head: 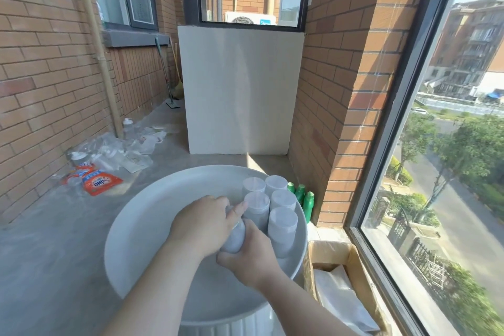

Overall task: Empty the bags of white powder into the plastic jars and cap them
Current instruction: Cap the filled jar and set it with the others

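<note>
Gripping a tilted jar [236,237] round its lower body, the right hand [246,259] has its fingers curled under the base. The left hand [203,222] closes over the jar's top, fingers curled round it and hiding the mouth, thumb pointing out toward the other jars. The jar is over the round white bench [141,226]; I cannot tell whether it touches. Just beyond and right of the fingers, five capped jars [282,222] stand upright in a tight cluster by the rim, the nearest almost at the left thumb, crowding that side. Past them three green bottles [300,194] stand on the floor. Right of the right wrist, an open box [327,252] holds white bags [341,297]. Far left of the fingers, an orange pouch [101,183] lies among clear plastic litter [117,150].
</note>
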`<state>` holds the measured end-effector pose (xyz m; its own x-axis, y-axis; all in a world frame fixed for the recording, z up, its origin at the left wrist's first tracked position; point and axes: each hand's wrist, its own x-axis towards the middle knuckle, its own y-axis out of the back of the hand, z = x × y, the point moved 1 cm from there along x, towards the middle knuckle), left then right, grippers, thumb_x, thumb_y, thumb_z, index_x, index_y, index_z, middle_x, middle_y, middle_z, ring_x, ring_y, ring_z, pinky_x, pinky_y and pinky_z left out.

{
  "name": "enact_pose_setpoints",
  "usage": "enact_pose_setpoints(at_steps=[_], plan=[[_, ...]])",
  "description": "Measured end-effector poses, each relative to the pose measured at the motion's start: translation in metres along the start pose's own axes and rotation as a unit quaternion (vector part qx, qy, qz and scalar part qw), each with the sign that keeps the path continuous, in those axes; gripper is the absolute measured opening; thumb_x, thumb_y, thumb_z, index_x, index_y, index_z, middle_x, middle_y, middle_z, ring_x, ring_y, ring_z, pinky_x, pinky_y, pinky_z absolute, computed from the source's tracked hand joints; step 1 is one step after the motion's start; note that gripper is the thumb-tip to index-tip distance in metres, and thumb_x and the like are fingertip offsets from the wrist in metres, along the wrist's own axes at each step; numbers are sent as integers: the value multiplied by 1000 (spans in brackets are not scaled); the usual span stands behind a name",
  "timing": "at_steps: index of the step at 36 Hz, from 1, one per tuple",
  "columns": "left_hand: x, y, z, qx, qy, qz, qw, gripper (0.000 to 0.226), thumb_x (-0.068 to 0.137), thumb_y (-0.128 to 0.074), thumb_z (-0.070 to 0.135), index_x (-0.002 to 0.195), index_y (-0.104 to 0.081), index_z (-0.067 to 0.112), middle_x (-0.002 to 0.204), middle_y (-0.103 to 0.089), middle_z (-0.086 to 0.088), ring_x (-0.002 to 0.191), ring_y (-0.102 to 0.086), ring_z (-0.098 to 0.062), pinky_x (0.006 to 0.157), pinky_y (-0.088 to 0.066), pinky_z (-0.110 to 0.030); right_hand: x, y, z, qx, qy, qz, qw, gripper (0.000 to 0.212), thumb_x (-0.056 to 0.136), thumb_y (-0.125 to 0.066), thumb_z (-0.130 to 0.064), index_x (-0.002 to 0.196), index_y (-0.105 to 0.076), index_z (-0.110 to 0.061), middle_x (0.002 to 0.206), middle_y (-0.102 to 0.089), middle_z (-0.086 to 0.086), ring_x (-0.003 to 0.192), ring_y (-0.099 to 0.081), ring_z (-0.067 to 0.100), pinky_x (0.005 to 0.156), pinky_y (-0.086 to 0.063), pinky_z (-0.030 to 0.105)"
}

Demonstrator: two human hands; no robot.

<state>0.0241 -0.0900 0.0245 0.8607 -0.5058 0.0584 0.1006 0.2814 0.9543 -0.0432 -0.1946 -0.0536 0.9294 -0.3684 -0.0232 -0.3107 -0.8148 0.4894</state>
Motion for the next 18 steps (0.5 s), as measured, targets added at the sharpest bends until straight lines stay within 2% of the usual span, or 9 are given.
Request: enact_pose_setpoints(at_steps=[3, 5, 6, 8, 9, 11, 13, 16, 18], plan=[[4, -1, -4, -70, -38, -29, 996, 25, 94, -40, 43, 92, -62, 32, 100, -59, 12, 97, -56, -14, 85, -49, -35, -1, 1, 0, -7, 4, -14, 1000, 44, 68, -75, -31, 105, -51, -27, 91, -67, -9, 74, -61, 2, 55, -45, 14], [3, 2, 0, -154, -63, -38, 985, 27, 86, -42, 33, 99, -66, 37, 108, -61, 20, 106, -56, -9, 93, -48, -34, -1, 0, 1, 2, -5, -17, 1000, 45, 67, -74, -32, 106, -51, -29, 90, -67, -9, 72, -61, 3, 55, -46, 16], [3, 4, 2, -156, -68, -25, 985, 32, 84, -42, 36, 106, -66, 37, 116, -60, 21, 113, -54, -8, 98, -46, -33, -1, 0, 2, 6, -8, -12, 1000, 45, 66, -74, -34, 105, -51, -30, 90, -67, -9, 74, -63, 4, 58, -48, 18], [2, 4, 4, -54, -55, 10, 997, 39, 93, -36, 50, 120, -60, 34, 129, -57, 13, 121, -49, -15, 101, -42, -35, 1, 0, 4, 7, -7, -1, 1000, 44, 64, -74, -36, 102, -51, -31, 90, -68, -9, 78, -65, 6, 62, -52, 22], [2, 2, 3, -1, -33, 15, 999, 47, 96, -31, 60, 119, -59, 30, 126, -57, 8, 118, -50, -18, 97, -43, -36, 2, 0, 5, 7, -5, 0, 1000, 44, 65, -74, -36, 102, -51, -31, 90, -69, -9, 80, -65, 7, 62, -52, 22], [3, -1, 0, 8, 6, -10, 1000, 56, 93, -28, 72, 97, -58, 25, 105, -59, 4, 98, -57, -19, 78, -47, -35, 2, 1, 6, 6, -1, -5, 1000, 43, 66, -74, -36, 102, -51, -30, 90, -69, -9, 81, -66, 7, 62, -51, 20], [5, -5, -2, -28, -2, -31, 999, 49, 92, -37, 69, 89, -56, 24, 93, -56, 4, 89, -56, -19, 68, -44, -33, 3, 0, 9, 18, -7, -18, 1000, 44, 64, -73, -37, 102, -52, -30, 91, -70, -8, 80, -67, 9, 63, -53, 25], [6, -7, -2, -43, -47, -57, 996, 28, 93, -48, 57, 99, -59, 32, 100, -52, 6, 95, -55, -19, 82, -49, -37, 1, -2, 11, 71, -23, -47, 996, 39, 62, -72, -32, 98, -59, -27, 83, -70, -7, 70, -64, 11, 63, -53, 35], [7, -8, -3, -55, -70, -70, 994, 17, 92, -51, 44, 104, -59, 35, 107, -53, 9, 100, -54, -19, 86, -50, -39, -1, -1, 10, 116, -24, -77, 990, 29, 65, -72, -21, 92, -62, -21, 76, -65, -8, 67, -58, 12, 61, -46, 34]])
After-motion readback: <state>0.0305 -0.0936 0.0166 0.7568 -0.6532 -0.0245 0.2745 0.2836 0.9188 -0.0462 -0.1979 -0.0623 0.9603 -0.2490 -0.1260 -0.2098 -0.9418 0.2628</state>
